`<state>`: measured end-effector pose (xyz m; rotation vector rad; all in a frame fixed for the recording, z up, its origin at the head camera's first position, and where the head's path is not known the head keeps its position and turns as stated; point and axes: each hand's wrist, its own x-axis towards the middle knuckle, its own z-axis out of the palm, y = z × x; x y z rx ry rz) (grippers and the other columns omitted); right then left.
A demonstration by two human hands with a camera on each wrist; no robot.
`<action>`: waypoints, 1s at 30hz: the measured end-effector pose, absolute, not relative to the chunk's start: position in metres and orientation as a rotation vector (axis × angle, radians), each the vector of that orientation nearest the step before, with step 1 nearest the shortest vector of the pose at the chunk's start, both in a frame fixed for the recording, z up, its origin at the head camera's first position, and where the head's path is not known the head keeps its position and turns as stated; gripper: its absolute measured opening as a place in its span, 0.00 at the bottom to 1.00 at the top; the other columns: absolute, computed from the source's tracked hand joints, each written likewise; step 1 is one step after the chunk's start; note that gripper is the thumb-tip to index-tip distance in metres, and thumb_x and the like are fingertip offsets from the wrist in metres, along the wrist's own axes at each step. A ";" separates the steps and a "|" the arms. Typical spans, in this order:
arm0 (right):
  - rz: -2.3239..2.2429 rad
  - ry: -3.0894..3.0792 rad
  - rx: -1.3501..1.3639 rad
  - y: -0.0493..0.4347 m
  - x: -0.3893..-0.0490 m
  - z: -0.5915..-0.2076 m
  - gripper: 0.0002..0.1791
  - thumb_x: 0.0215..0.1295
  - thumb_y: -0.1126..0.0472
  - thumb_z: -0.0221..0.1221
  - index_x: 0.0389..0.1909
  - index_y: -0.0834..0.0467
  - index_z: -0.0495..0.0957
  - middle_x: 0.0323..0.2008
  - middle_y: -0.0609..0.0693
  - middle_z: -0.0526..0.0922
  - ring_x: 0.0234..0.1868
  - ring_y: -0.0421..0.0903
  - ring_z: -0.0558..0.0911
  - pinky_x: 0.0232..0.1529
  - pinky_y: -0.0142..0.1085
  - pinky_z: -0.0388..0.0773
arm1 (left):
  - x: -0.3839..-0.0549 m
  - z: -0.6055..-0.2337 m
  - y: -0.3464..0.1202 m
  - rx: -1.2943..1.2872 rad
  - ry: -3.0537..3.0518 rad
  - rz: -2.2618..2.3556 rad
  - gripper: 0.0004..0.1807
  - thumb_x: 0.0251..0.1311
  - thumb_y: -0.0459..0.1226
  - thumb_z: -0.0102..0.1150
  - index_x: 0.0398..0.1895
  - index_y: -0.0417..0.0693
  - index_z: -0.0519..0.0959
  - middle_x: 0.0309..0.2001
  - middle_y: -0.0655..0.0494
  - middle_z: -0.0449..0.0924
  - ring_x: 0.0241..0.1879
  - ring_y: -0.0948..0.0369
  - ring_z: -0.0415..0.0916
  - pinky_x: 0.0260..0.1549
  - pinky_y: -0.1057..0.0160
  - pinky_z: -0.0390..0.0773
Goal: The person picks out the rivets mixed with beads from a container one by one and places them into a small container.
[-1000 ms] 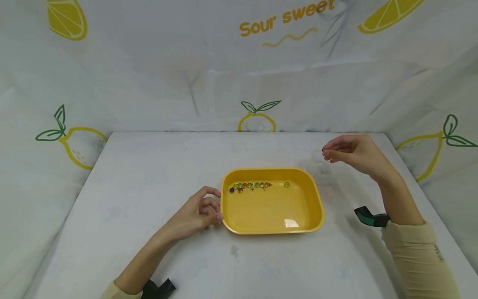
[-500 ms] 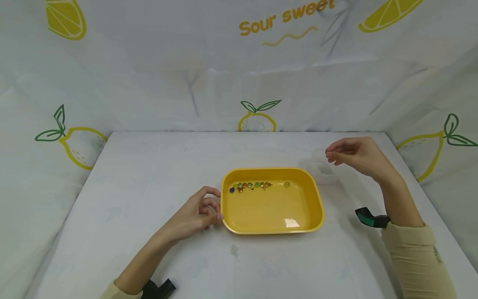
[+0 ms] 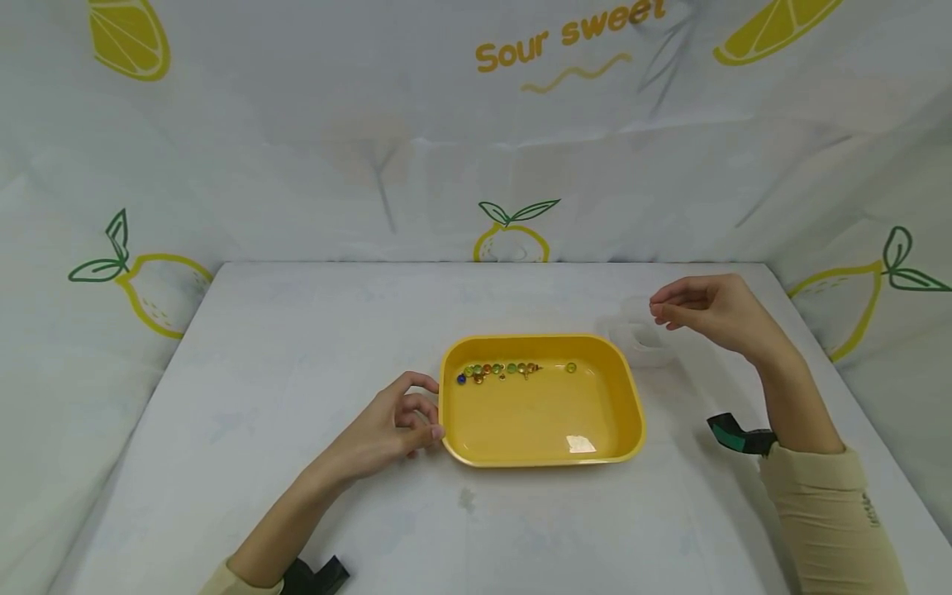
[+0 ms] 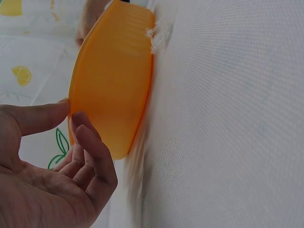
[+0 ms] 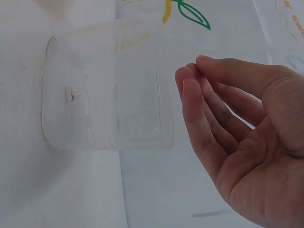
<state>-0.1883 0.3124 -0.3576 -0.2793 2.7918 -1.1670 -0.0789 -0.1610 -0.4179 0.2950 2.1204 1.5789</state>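
A yellow tray [image 3: 543, 421] lies on the white table, with a loose row of small beads [image 3: 497, 370] along its far side. My left hand [image 3: 394, 426] holds the tray's left end. In the left wrist view its thumb [image 4: 40, 118] is at the rim and bent fingers lie against the outer wall. My right hand [image 3: 702, 310] is raised over a clear plastic container [image 5: 104, 90] behind the tray's right corner. Its thumb and fingertips meet; whether something tiny sits between them cannot be seen. Inside the container shows a small gold-coloured piece [image 5: 72, 95].
One single bead [image 3: 571, 368] lies apart toward the tray's right side. White cloth printed with lemons [image 3: 513, 244] hangs behind the table [image 3: 297, 330] and at both sides. Black straps [image 3: 740, 434] sit at both wrists.
My right hand has shifted slightly right and down, uncovering more of the clear container. A dark speck at its fingertips earlier is no longer clear. The left hand and tray have stayed put.
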 end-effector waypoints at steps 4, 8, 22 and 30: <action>-1.181 2.785 -0.256 0.314 -0.188 -0.358 0.16 0.73 0.59 0.70 0.55 0.65 0.86 0.37 0.45 0.93 0.35 0.39 0.91 0.44 0.21 0.83 | -0.079 -0.418 -0.161 0.294 2.118 1.581 0.30 0.69 0.35 0.69 0.68 0.41 0.66 0.42 0.47 0.83 0.33 0.56 0.79 0.27 0.64 0.79; -1.183 2.790 -0.258 0.314 -0.188 -0.358 0.16 0.73 0.59 0.70 0.55 0.64 0.86 0.36 0.45 0.93 0.35 0.39 0.91 0.44 0.21 0.83 | -0.078 -0.417 -0.161 0.292 2.117 1.582 0.30 0.69 0.35 0.69 0.67 0.41 0.66 0.42 0.47 0.83 0.32 0.57 0.78 0.27 0.64 0.78; -1.172 2.789 -0.265 0.311 -0.186 -0.356 0.16 0.74 0.58 0.70 0.55 0.63 0.87 0.38 0.49 0.93 0.35 0.38 0.91 0.44 0.20 0.82 | -0.078 -0.417 -0.161 0.295 2.122 1.577 0.30 0.69 0.35 0.69 0.68 0.41 0.66 0.42 0.47 0.83 0.31 0.57 0.78 0.26 0.63 0.78; -1.170 2.805 -0.301 0.304 -0.183 -0.352 0.14 0.73 0.60 0.70 0.54 0.64 0.87 0.38 0.50 0.93 0.34 0.37 0.90 0.44 0.20 0.82 | -0.078 -0.418 -0.161 0.291 2.115 1.584 0.30 0.69 0.35 0.69 0.68 0.41 0.66 0.42 0.47 0.83 0.32 0.57 0.78 0.27 0.64 0.78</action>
